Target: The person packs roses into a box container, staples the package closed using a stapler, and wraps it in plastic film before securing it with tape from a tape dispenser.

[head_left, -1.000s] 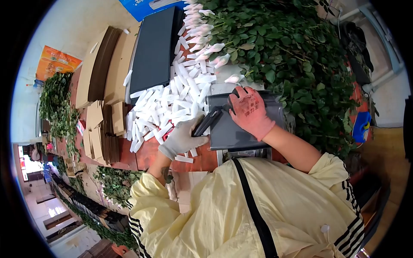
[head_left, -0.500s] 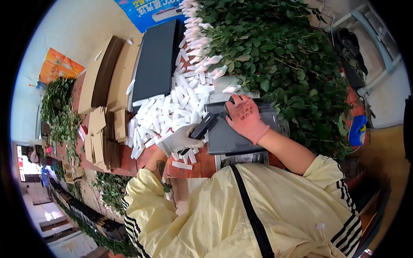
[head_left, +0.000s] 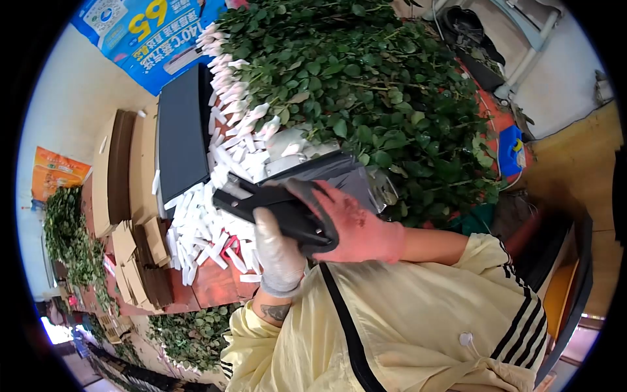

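Head view: right hand (head_left: pixel 353 225) grips black stapler (head_left: pixel 284 208) near bud-filled sleeves (head_left: pixel 268 128).

**Black stapler-like tool (head_left: pixel 279 205), held aslant**

You hold it above the table (head_left: pixel 219 287) near its front edge, between your left hand (head_left: pixel 277 253) and right hand (head_left: pixel 353 225). Its body slants leftward and away, two slim arms parted at the end.
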`<state>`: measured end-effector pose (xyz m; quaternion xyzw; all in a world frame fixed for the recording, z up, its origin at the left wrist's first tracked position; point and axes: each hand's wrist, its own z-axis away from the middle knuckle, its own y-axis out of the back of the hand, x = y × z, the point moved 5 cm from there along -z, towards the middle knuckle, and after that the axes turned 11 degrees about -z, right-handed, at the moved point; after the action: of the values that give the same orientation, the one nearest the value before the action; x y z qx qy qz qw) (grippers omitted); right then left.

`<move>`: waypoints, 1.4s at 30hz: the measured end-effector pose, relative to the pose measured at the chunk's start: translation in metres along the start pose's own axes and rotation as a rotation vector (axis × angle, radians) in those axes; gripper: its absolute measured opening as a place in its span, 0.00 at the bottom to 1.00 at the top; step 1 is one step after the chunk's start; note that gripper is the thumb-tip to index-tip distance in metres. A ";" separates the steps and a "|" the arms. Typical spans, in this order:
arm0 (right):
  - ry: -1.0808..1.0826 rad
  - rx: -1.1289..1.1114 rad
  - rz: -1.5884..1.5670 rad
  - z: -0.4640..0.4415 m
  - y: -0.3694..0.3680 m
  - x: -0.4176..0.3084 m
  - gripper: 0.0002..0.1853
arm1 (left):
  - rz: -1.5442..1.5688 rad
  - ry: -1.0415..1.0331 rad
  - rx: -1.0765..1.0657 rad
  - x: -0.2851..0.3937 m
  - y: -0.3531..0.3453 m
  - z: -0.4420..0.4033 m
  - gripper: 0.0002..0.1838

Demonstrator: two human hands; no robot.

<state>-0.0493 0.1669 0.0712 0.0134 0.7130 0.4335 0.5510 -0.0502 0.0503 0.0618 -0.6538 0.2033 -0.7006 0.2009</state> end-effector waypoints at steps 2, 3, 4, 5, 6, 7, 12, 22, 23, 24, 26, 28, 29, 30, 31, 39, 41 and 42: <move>-0.154 0.076 0.142 0.021 0.020 0.019 0.53 | -0.656 -0.165 -0.213 -0.003 -0.009 -0.010 0.36; -0.138 0.022 -0.096 0.030 0.032 0.033 0.51 | -0.653 -0.179 -0.321 -0.003 -0.019 -0.012 0.35; -0.120 -0.034 -0.334 0.035 0.047 0.049 0.49 | -0.649 -0.193 -0.425 -0.003 -0.029 -0.014 0.34; -0.205 -0.109 -0.753 0.038 0.056 0.055 0.48 | -0.913 -0.240 -0.524 -0.015 -0.020 -0.027 0.32; -0.290 -0.175 -1.178 0.043 0.061 0.055 0.47 | -0.957 -0.167 -0.546 -0.021 -0.023 -0.031 0.29; -0.236 -0.143 -1.183 0.049 0.065 0.065 0.46 | -0.999 -0.275 -0.569 -0.018 -0.031 -0.031 0.29; -0.116 -0.009 -0.893 0.075 0.113 0.066 0.43 | -1.744 -0.403 -0.280 -0.031 -0.017 -0.064 0.28; -0.355 -0.288 0.242 0.066 0.090 0.088 0.38 | -1.924 -0.412 -0.219 -0.055 -0.016 -0.078 0.10; -0.440 -0.359 0.346 0.061 0.089 0.083 0.37 | -1.914 -0.394 -0.213 -0.055 -0.015 -0.080 0.09; -0.446 -0.360 0.344 0.061 0.085 0.081 0.37 | -1.910 -0.391 -0.219 -0.057 -0.014 -0.082 0.09; -0.205 -0.336 0.768 0.059 0.079 0.070 0.34 | -1.904 -0.393 -0.199 -0.060 -0.008 -0.085 0.09; -0.163 -0.253 0.717 0.050 0.095 0.069 0.31 | -1.889 -0.336 -0.199 -0.063 -0.005 -0.087 0.09; -0.217 -0.252 0.566 0.044 0.113 0.059 0.30 | -1.871 -0.373 -0.178 -0.062 -0.005 -0.086 0.09; -0.270 -0.249 0.415 0.039 0.126 0.057 0.28 | -1.855 -0.412 -0.156 -0.062 -0.005 -0.085 0.09; -0.250 -0.241 0.377 0.037 0.137 0.066 0.28 | -1.851 -0.408 -0.154 -0.063 -0.005 -0.085 0.09; -0.565 -0.301 0.187 0.029 0.147 0.100 0.28 | -1.825 -0.457 -0.073 -0.062 -0.006 -0.083 0.09; -0.610 -0.295 0.196 0.025 0.147 0.103 0.27 | -1.818 -0.476 -0.062 -0.062 -0.005 -0.083 0.09; -0.625 -0.303 0.218 0.025 0.145 0.108 0.27 | -1.810 -0.496 -0.061 -0.062 -0.005 -0.083 0.09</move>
<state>-0.1382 0.3263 0.0792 0.1392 0.4322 0.5652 0.6887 -0.1289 0.0904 0.0073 -0.6989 -0.4129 -0.4256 -0.3999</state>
